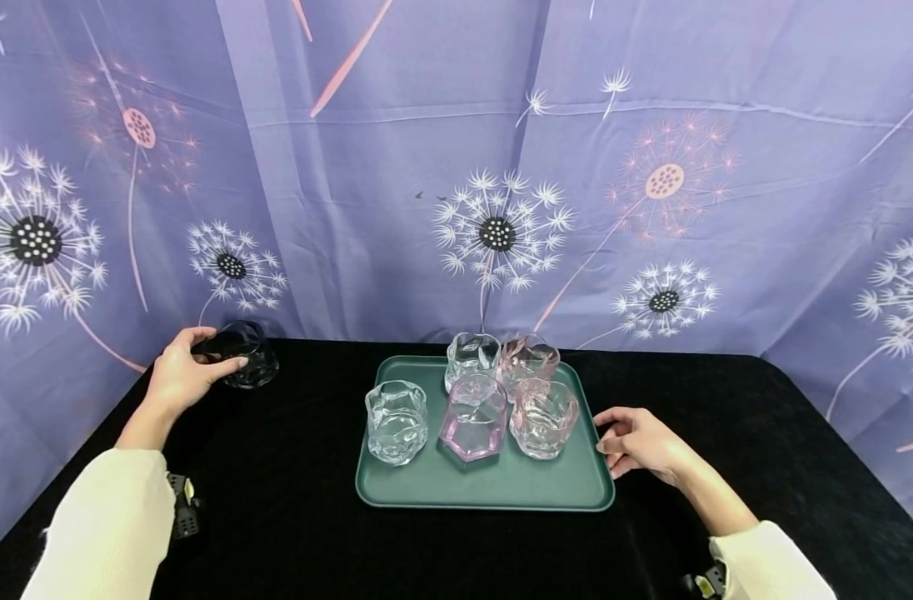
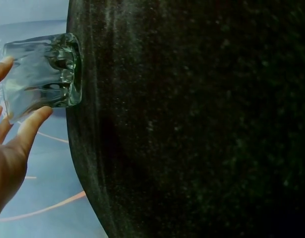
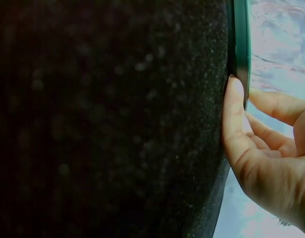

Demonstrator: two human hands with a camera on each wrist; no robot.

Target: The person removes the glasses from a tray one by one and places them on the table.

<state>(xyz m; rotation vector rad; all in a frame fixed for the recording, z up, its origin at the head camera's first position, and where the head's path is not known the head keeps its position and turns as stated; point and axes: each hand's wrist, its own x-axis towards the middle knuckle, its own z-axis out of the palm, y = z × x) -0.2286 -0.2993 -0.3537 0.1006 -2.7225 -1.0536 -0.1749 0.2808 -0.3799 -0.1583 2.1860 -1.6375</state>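
Observation:
At the far left my left hand (image 1: 182,371) grips a clear drinking glass (image 1: 252,357), thumb along its front and forefinger at the rim. In the left wrist view the thumb touches the side of that glass (image 2: 40,69), and its base meets the black cloth. My right hand (image 1: 644,446) pinches the right edge of a green tray (image 1: 486,496); the right wrist view shows thumb and forefinger on its rim (image 3: 241,44). On the tray stand several glasses: a clear one (image 1: 396,425) at left, a pink-purple one (image 1: 475,421) in the middle, and others.
Black cloth (image 1: 291,533) covers the table. Behind the tray stand another clear glass (image 1: 471,358) and a pinkish one (image 1: 530,358), with a second pinkish glass (image 1: 544,421) in front. A purple dandelion-print curtain (image 1: 381,208) hangs along the back and sides.

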